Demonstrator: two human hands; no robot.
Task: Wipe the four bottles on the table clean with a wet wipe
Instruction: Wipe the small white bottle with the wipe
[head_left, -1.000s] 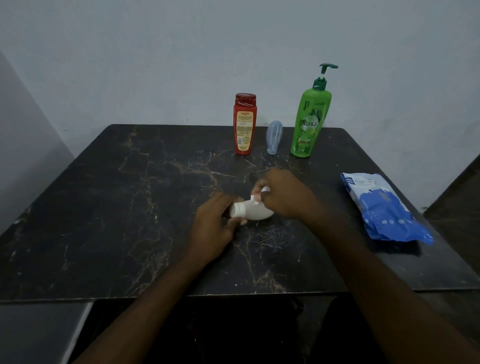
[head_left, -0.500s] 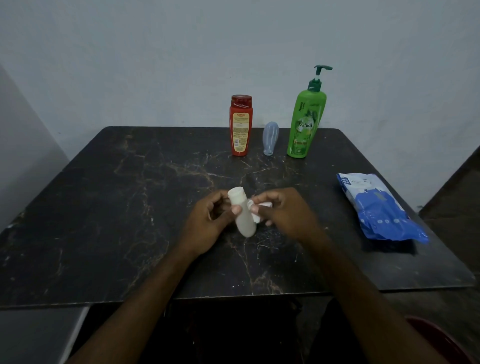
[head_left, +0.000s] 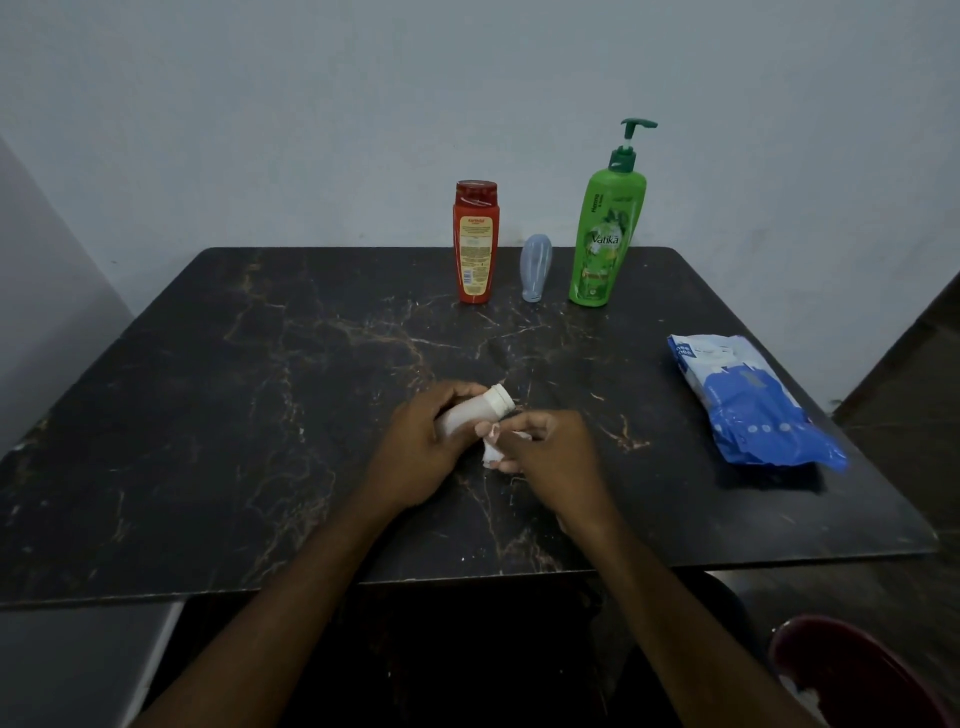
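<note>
Bottle direction first: the white bottle is tilted, its long axis running from near-left to far-right, and its flat, ridged round end points up and away from the person, roughly toward the green pump bottle. It is held above the dark marble table, well in front of the green pump bottle and a little to its left.

The left hand grips the white bottle with fingers curled round its lower half, so only the upper half sticks out beyond them. The right hand pinches a bunched wet wipe at the fingertips, just under the bottle's lower side; whether the wipe touches the plastic is hard to make out.

The bottle's near end is hidden inside the left hand, and whether the exposed end is cap or base cannot be told.

A red bottle stands left of the green pump bottle, with a pale blue bottle between them. A blue and white wipes pack lies in front of the green pump bottle, to its right.
</note>
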